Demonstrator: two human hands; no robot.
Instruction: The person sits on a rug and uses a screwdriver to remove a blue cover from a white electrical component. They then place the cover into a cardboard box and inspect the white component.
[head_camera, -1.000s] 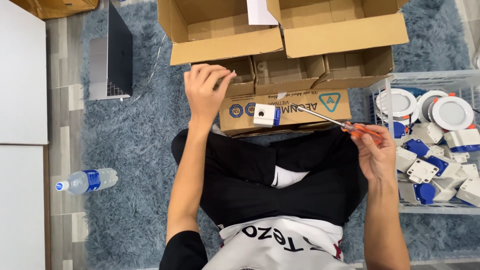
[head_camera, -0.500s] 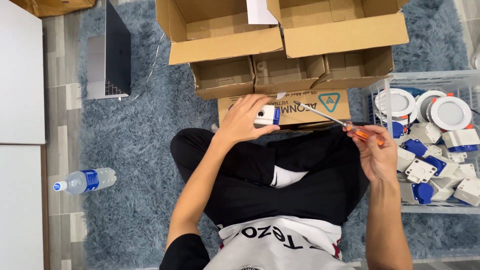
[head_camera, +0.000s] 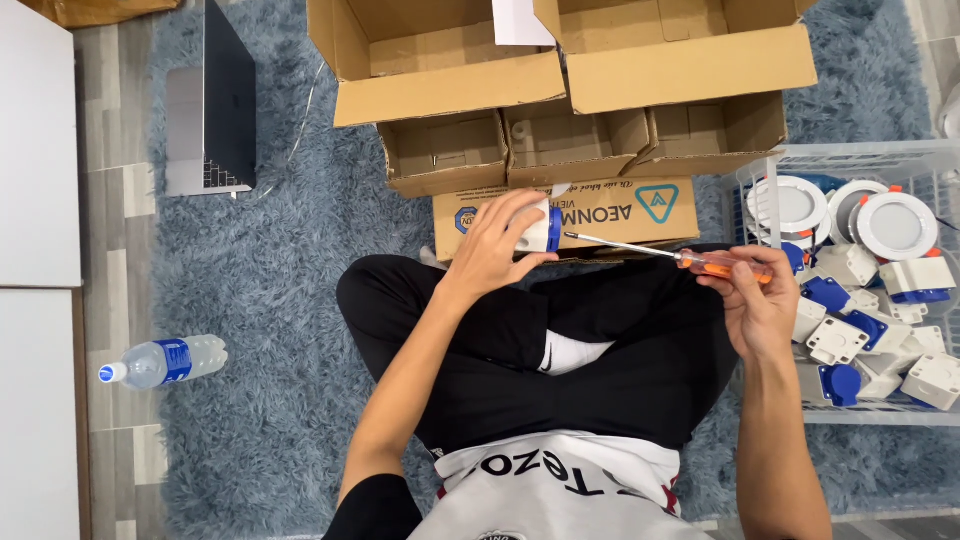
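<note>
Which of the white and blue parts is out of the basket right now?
The one in the left hand: a white part with a blue end, held at the screwdriver tip. All others lie in the basket beside the right hand.

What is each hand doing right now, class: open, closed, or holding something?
Left hand: closed in a grip on the small white plastic box with a blue end.
Right hand: closed on the orange-handled screwdriver.
</note>
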